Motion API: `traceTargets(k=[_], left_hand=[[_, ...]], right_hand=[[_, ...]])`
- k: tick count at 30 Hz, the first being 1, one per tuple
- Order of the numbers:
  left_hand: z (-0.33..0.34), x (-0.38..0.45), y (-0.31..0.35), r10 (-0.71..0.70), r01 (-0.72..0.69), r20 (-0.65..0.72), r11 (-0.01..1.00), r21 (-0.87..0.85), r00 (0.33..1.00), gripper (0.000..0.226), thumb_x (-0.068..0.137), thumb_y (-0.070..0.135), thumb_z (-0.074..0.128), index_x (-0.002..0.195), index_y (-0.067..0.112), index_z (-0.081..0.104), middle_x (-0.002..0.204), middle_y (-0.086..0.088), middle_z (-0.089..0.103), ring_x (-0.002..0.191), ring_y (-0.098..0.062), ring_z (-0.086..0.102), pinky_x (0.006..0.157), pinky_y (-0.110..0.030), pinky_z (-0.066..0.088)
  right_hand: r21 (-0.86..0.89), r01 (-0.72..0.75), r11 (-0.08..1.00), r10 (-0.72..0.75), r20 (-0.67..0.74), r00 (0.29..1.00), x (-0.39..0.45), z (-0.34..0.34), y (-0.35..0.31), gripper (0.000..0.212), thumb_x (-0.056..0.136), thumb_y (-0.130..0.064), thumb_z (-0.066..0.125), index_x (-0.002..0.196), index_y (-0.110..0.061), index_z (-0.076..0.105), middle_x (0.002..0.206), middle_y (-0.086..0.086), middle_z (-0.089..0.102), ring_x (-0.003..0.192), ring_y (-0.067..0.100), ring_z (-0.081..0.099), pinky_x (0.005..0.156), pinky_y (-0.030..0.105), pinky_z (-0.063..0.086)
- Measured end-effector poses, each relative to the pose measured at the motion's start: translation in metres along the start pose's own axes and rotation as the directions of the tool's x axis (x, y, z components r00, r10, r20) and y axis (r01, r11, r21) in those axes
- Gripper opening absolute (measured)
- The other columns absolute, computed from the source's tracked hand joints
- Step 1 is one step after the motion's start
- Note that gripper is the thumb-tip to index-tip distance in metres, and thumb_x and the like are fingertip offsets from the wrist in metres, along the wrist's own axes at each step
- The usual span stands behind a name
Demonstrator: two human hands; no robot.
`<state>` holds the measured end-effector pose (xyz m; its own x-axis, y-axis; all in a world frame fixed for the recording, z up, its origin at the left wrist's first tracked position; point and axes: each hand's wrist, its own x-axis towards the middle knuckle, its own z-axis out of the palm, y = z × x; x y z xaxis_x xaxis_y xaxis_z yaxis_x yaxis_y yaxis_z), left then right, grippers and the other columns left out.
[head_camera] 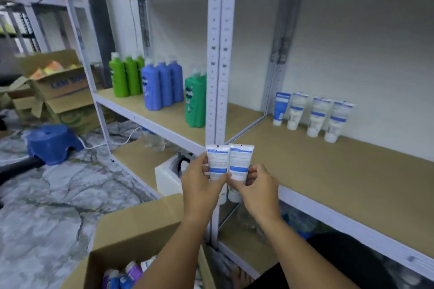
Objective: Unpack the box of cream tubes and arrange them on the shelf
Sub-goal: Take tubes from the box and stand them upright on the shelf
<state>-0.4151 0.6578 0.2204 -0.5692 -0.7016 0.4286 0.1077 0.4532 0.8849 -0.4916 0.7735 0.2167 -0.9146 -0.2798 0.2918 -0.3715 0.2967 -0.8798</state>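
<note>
- At the far left I see stacked cardboard cartons (58, 91) on the floor, with one blue stool (52, 143) just in front of them.
- On the left bay's shelf board stand three lime-green bottles (126, 77), three blue bottles (164, 87) and, near the front edge, dark green bottles (195, 101); I cannot count these last for sure.
- The open box (138, 237) sits at the bottom, below my arms, with more tubes and bottles inside, too blurred to count.
- My left hand (199, 185) is clamped on one cream tube (218, 162), cap down.
- My right hand (258, 190) is clamped on a second tube (240, 163), touching the first, both in front of the upright post (220, 54).
- Four shelved tubes (312, 112) stand cap down along the back edge of the right shelf (340, 171), against the wall.
</note>
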Motion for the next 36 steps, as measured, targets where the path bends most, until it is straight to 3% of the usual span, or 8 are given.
traceTargets(k=[7, 12, 16, 22, 25, 30, 36], left_hand=[[0.067, 0.025, 0.076, 0.125, -0.117, 0.095, 0.989, -0.090, 0.988, 0.059, 0.065, 0.023, 0.092, 0.115, 0.032, 0.064, 0.101, 0.016, 0.070, 0.085, 0.002, 0.066, 0.072, -0.020, 0.057], [0.119, 0.022, 0.106, 0.167, -0.141, 0.190, 0.979, -0.146, 0.967, 0.059, 0.065, 0.022, 0.092, 0.108, 0.042, 0.057, 0.098, 0.020, 0.068, 0.084, 0.006, 0.065, 0.071, -0.017, 0.056], [0.151, 0.011, 0.111, 0.171, -0.134, 0.248, 0.978, -0.158, 0.954, 0.062, 0.064, 0.024, 0.093, 0.112, 0.038, 0.056, 0.101, 0.018, 0.068, 0.086, 0.006, 0.065, 0.075, -0.018, 0.058], [0.174, -0.008, 0.106, 0.118, -0.064, 0.308, 0.981, -0.181, 0.944, 0.064, 0.065, 0.022, 0.092, 0.114, 0.038, 0.055, 0.103, 0.019, 0.067, 0.092, 0.010, 0.064, 0.074, -0.011, 0.054], [0.177, -0.013, 0.098, 0.088, -0.035, 0.315, 0.985, -0.168, 0.945, 0.061, 0.068, 0.020, 0.091, 0.116, 0.038, 0.056, 0.104, 0.022, 0.067, 0.094, 0.011, 0.064, 0.075, -0.011, 0.055], [0.184, -0.028, 0.071, -0.014, 0.016, 0.375, 1.000, -0.003, 0.927, 0.066, 0.064, 0.016, 0.092, 0.119, 0.033, 0.060, 0.100, 0.019, 0.070, 0.092, 0.001, 0.068, 0.079, -0.017, 0.055], [0.211, -0.015, 0.072, -0.039, 0.016, 0.401, 0.998, 0.062, 0.915, 0.053, 0.059, 0.020, 0.095, 0.095, 0.037, 0.060, 0.092, 0.016, 0.071, 0.082, 0.002, 0.068, 0.074, -0.017, 0.055]], right_hand=[[-0.061, 0.085, 0.994, -0.095, -0.187, 0.978, 0.039, -0.093, -0.017, 0.043, 0.067, -0.038, 0.088, 0.096, -0.023, 0.060, 0.089, -0.010, 0.071, 0.077, 0.003, 0.068, 0.068, 0.030, 0.060], [-0.118, 0.060, 0.991, -0.090, -0.270, 0.959, 0.052, -0.150, -0.006, 0.048, 0.066, -0.040, 0.088, 0.101, -0.023, 0.060, 0.092, -0.010, 0.071, 0.077, 0.002, 0.067, 0.070, 0.029, 0.059], [-0.156, 0.012, 0.988, -0.063, -0.328, 0.942, 0.052, -0.181, 0.016, 0.052, 0.064, -0.045, 0.087, 0.101, -0.021, 0.061, 0.093, -0.010, 0.070, 0.079, 0.003, 0.067, 0.068, 0.024, 0.057], [-0.142, -0.064, 0.988, 0.010, -0.349, 0.937, 0.046, -0.195, 0.046, 0.048, 0.067, -0.035, 0.088, 0.101, -0.024, 0.056, 0.099, -0.007, 0.069, 0.085, 0.005, 0.067, 0.066, 0.016, 0.053], [-0.133, -0.064, 0.989, 0.009, -0.375, 0.927, 0.044, -0.193, 0.054, 0.048, 0.067, -0.035, 0.088, 0.100, -0.026, 0.054, 0.096, -0.010, 0.069, 0.082, 0.002, 0.066, 0.066, 0.019, 0.054], [-0.171, -0.051, 0.984, -0.021, -0.398, 0.917, 0.044, -0.189, 0.064, 0.050, 0.066, -0.033, 0.088, 0.101, -0.030, 0.052, 0.095, -0.013, 0.067, 0.082, 0.002, 0.064, 0.070, 0.027, 0.058], [-0.211, -0.036, 0.977, -0.050, -0.391, 0.919, 0.055, -0.195, 0.073, 0.057, 0.064, -0.026, 0.089, 0.105, -0.031, 0.051, 0.097, -0.014, 0.065, 0.081, -0.001, 0.064, 0.066, 0.013, 0.052]])
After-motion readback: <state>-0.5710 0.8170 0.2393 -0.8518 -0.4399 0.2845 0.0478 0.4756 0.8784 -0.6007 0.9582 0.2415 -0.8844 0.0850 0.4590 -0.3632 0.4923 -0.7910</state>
